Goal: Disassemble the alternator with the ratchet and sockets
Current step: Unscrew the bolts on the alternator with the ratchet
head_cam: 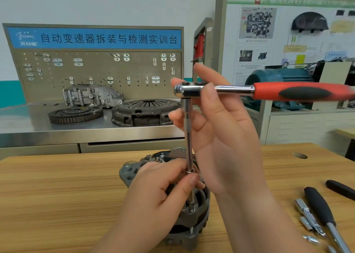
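The grey alternator [194,231] stands on the wooden table [57,191], right in front of me. A ratchet [269,91] with a red and black handle sits level above it, on a long chrome extension bar [187,135] that runs straight down to a bolt on the housing. My right hand [221,137] holds the ratchet head between thumb and fingers. My left hand [161,191] pinches the lower part of the extension and covers part of the alternator.
Loose chrome sockets [309,220] and black-handled tools [320,206] lie at the table's right. Behind the table stands a steel bench [23,126] with a flywheel [75,114], a clutch cover [144,112], a gearbox housing and a pegboard. A teal motor [276,80] sits at the right.
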Motion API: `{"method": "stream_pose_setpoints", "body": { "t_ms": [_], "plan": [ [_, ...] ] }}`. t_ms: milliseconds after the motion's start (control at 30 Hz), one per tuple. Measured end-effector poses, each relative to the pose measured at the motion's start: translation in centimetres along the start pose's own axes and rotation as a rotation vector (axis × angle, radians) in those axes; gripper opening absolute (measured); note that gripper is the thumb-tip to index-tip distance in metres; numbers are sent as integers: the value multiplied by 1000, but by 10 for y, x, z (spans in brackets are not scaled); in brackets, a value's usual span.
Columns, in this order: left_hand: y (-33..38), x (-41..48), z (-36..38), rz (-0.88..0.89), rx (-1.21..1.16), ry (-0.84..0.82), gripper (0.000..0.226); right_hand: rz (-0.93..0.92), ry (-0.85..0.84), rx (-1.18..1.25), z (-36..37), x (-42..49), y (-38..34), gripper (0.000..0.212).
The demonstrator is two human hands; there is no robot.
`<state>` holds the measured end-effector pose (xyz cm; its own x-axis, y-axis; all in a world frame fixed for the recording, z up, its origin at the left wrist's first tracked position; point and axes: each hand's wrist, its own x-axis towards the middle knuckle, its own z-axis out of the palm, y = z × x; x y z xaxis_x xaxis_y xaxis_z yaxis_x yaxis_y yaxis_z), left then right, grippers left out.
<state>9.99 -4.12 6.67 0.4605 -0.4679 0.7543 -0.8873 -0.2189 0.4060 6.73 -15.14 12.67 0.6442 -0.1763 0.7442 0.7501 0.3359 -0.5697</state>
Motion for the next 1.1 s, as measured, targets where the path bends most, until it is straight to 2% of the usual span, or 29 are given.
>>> {"method": "stream_pose_setpoints", "body": {
  "t_ms": [133,400,667,967,1033,1100],
  "plan": [
    [-2,-1,3,-35,-28,10,30,-67,9,-126,3,-1,2,22],
    [-5,-3,4,-12,-14,-21,32,74,-12,83,-1,-1,0,30],
    [-4,-2,4,-56,-20,12,24,-27,-24,-88,3,-1,3,26],
    [-3,-1,1,-22,-43,-47,21,96,-31,112,-3,-1,1,32],
    [-4,-1,1,-34,-40,-46,21,51,-33,88,0,-6,3,26],
    [-4,-2,0,-49,-42,-38,26,-2,-28,-63,1,5,-2,22]
  ]
}}
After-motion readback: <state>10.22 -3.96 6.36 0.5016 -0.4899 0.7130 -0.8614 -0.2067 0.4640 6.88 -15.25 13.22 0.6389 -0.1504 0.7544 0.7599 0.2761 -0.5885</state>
